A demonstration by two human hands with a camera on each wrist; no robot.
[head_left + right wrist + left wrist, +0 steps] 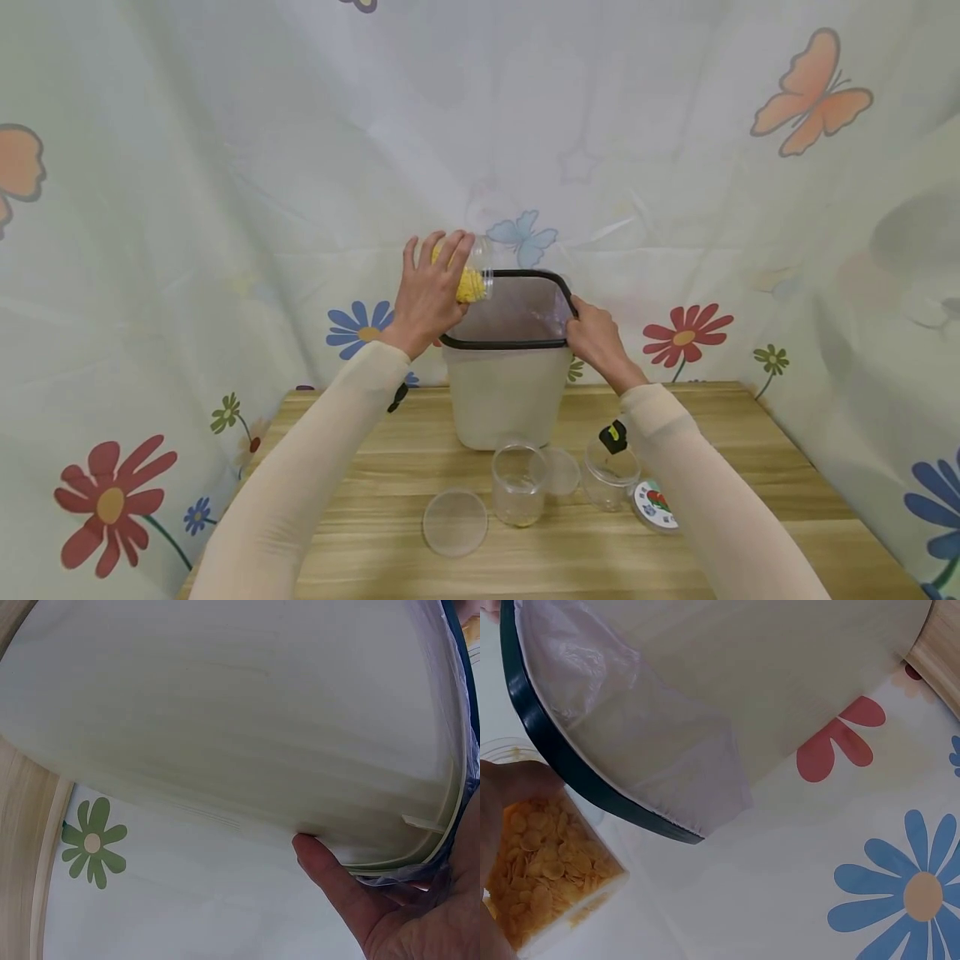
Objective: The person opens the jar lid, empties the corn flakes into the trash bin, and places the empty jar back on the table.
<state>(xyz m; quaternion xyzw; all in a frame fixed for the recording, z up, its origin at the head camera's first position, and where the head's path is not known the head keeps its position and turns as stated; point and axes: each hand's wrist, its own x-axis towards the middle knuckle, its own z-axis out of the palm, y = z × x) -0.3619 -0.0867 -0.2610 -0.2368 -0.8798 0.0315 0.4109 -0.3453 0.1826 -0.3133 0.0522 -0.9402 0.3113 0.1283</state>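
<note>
My left hand point(429, 298) grips a see-through plastic jar point(486, 260) tipped on its side, its mouth toward the trash bin point(506, 396). Yellow flakes point(551, 859) fill much of the jar; in the head view they lie near its mouth at the bin's left rim. The bin is off-white with a black rim ring point(502, 344) and a thin plastic liner point(682, 761) that hangs out below the ring. At the right rim, my right hand point(597, 336) holds the edge, its thumb point(330, 877) outside along the bin wall.
In front of the bin stand a see-through jar point(517, 496) and a second jar point(611, 483). Two translucent discs point(455, 523) lie beside them, with a round printed lid point(654, 505) to the right. A patterned curtain point(360, 167) hangs behind the wooden table point(375, 467).
</note>
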